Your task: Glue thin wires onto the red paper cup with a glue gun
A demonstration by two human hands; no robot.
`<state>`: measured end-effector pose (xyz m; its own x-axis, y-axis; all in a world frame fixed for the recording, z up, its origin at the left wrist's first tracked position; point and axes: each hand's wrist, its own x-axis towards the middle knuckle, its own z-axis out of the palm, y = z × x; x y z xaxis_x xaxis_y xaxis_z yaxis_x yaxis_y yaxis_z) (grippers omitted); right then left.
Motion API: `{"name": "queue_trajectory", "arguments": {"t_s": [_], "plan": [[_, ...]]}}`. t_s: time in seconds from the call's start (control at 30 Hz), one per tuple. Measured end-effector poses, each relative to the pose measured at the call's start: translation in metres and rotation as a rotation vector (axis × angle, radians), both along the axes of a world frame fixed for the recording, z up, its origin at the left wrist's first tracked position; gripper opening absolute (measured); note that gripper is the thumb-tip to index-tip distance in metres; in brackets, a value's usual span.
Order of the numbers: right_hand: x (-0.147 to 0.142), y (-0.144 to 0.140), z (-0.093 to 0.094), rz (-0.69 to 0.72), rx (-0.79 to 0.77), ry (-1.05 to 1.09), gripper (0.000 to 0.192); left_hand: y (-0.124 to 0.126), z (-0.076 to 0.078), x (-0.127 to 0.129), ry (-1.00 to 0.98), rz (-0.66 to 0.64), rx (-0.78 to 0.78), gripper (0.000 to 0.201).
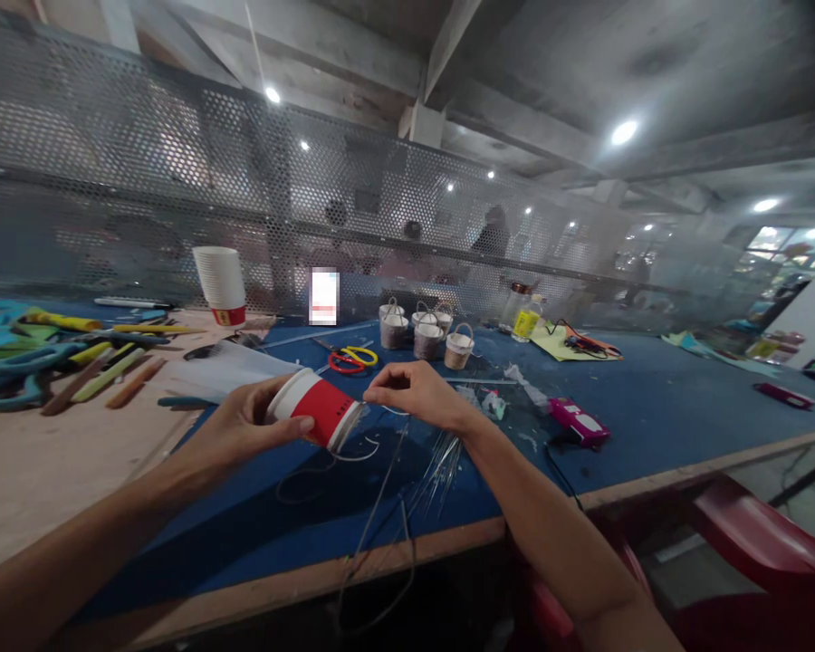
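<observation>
4 small baskets [426, 331] are sitting at frame centre; a cup stack [221, 284] is standing upper left.

Red-and-white paper cup [314, 409] lies tipped on its side, held above the blue felt-topped table approx. mid-frame, w/ its white mouth end toward the left and its base end pointing right and slightly down. Thin grey wire [373, 507] runs from the cup's base end, w/ one short pale curl just under the base and longer strands trailing down across the table's front edge. Cup body is mostly red w/ a white band at each end; no dents visible, and inside can't be seen.
</observation>
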<state>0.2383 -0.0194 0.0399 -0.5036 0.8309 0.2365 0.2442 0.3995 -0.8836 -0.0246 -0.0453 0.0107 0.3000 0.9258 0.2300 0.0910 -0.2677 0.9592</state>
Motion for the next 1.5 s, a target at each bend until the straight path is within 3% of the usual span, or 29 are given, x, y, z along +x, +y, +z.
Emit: {"name": "queue_trajectory", "arguments": {"t_s": [0.27, 0.47, 0.8, 1.2, 1.33, 1.43, 1.5], "plan": [[0.0, 0.002, -0.003, 0.005, 0.041, -0.001, 0.029, -0.002, 0.005, 0.006, -0.162, -0.026, -0.091, 0.041], [-0.003, 0.001, -0.004, 0.002, 0.046, 0.053, 0.027, -0.001, 0.006, 0.01, -0.291, -0.055, -0.156, 0.023], [-0.007, 0.003, -0.006, -0.019, -0.04, 0.086, 0.03, -0.005, 0.011, 0.016, -0.369, 0.0, -0.277, 0.022], [-0.009, 0.013, -0.023, -0.016, -0.103, 0.168, 0.036, -0.001, 0.011, 0.008, -0.322, -0.039, -0.117, 0.026], [-0.009, 0.017, -0.025, -0.132, 0.033, 0.211, 0.036, -0.002, 0.013, 0.005, -0.252, 0.001, -0.13, 0.043], [-0.01, 0.012, -0.021, -0.305, 0.284, 0.195, 0.029, -0.001, 0.013, 0.003, -0.206, 0.05, -0.08, 0.041], [-0.012, 0.007, -0.018, -0.316, 0.328, 0.171, 0.028, -0.001, 0.012, 0.003, -0.162, 0.088, -0.03, 0.041]]}}
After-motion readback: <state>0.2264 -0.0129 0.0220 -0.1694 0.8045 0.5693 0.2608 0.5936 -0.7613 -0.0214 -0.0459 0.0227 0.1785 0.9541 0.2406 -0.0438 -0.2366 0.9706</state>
